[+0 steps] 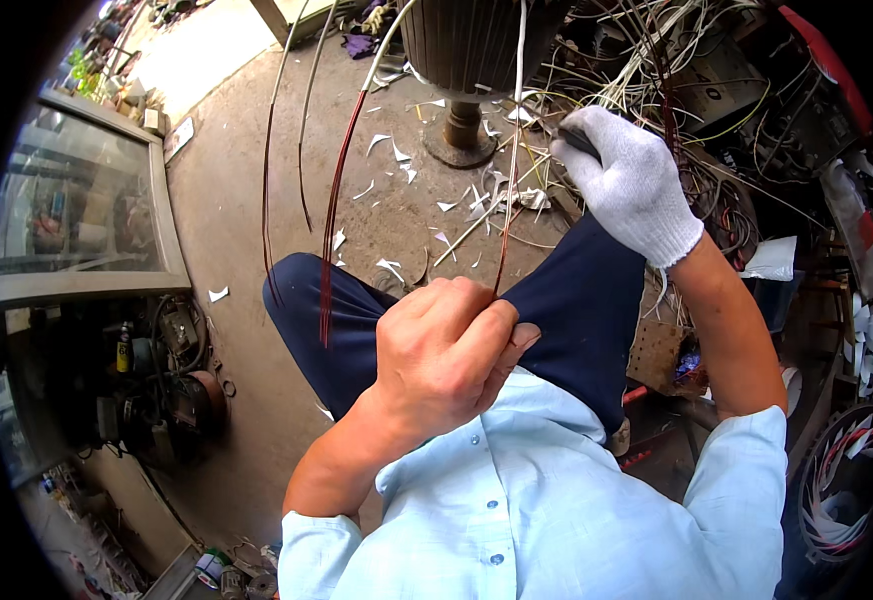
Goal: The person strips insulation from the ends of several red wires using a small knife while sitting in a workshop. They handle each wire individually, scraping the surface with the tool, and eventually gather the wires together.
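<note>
On the concrete floor [257, 200], ahead of the knees: ribbed stator [472, 40] mounted upright on a round stand [462, 135]. Judged partly stripped only: several copper wires [335, 215] already drawn out and hanging in long loops toward the lap, more winding apparently left inside, though the slots stay out of view. Paper scraps [397, 155] scattered around the stand, consistent with slot insulation already pulled. To the right, a dense cable tangle [677, 90] against stacked equipment; to the left, a glass cabinet [77, 210].

At the lap, above the blue trousers [577, 300]: left hand [442, 350], bare, closed in a fist around the lower end of one thin strand [509, 210], running up toward the stator. Higher and to the right: right hand [632, 180], in a white knit glove, closed around a dark tool handle [579, 142] just beside the same strand; tool type not discernible. Hands apart, each clamped on its own item.
</note>
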{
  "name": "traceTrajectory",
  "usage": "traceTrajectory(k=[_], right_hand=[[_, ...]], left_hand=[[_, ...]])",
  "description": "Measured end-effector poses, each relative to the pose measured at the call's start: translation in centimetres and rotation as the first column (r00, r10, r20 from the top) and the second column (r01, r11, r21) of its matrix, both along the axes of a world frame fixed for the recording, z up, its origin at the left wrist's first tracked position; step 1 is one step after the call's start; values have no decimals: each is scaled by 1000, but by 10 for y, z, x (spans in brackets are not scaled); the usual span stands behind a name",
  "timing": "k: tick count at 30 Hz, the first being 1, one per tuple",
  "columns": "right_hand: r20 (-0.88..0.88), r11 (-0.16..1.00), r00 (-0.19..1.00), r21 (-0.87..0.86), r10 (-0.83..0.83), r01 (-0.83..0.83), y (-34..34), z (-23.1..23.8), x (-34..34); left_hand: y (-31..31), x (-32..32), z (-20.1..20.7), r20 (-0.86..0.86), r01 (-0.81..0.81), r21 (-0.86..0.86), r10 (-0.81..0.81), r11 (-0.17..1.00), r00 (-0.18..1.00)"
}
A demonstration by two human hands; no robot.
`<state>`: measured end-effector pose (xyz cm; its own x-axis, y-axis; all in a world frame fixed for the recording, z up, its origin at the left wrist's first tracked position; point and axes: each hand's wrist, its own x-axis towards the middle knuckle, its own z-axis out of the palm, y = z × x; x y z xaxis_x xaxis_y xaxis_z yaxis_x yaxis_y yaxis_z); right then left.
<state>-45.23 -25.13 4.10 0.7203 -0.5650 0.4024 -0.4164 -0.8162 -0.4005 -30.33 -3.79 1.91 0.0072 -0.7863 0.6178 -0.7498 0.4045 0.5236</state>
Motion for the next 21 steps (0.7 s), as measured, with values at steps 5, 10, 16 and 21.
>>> traceTrajectory(k=[5,10,16,21], right_hand=[[422,629,857,761,-297,-157,23,-25,17],[429,421,798,873,-424,-246,52,-42,39],[291,44,809,949,-511,-313,114,-55,4],[230,-79,751,933,-619,-351,136,-47,-24]], left_hand=[[-16,2,34,-265,103,-133,-136,986,955],[-47,-2,66,-495,35,-285,-179,958,850],[-160,39,121,-887,-178,-207,-108,962,449],[-193,39,99,-947,-77,-96,-67,992,315]])
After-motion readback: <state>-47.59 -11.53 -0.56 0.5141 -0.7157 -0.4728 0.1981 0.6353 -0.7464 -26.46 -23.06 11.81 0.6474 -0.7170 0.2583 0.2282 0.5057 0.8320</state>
